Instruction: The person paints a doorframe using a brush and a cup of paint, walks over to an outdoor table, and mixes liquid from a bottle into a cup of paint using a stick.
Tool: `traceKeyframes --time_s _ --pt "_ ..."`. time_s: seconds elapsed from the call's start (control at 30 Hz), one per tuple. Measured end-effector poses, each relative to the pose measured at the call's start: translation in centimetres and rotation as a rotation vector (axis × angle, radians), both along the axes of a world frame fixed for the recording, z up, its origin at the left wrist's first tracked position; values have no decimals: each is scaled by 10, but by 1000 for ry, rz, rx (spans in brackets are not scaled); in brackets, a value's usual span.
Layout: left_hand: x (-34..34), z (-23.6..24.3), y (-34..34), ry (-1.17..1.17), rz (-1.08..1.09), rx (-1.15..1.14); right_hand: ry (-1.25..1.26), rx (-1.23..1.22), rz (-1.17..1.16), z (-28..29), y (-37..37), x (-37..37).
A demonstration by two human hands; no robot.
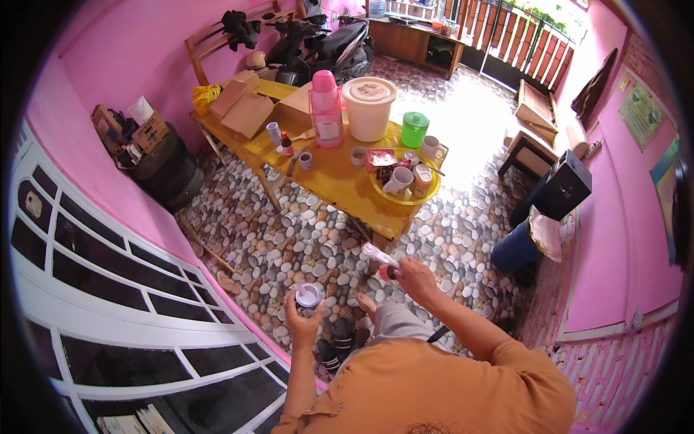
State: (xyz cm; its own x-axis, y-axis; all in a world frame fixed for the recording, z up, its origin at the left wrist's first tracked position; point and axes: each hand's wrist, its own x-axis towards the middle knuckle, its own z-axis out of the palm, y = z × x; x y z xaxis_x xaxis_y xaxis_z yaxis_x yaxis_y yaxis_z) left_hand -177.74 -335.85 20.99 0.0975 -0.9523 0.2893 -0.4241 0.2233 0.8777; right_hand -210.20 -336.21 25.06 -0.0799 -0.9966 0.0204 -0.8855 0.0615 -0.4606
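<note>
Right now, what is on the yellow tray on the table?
The yellow tray holds a white mug, some small jars and a red packet. Anything under or behind them is hidden.

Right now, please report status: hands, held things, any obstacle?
Left hand holds small white round cup. Right hand holds thin white sachet. Yellow wooden table ahead, apart from both.

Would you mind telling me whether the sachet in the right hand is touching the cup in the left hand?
Apart. The head view shows pebble floor between the sachet in the right hand and the cup in the left hand.
</note>
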Motion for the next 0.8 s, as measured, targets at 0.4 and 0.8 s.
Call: traceKeyframes --time_s 0.4,0.8 --pt "39 -20 -150 -28 148 108 -137 -135 207 -41 -230 45" --pt "63 -13 -310 -31 140 106 8 -114 151 -39 -386 70"
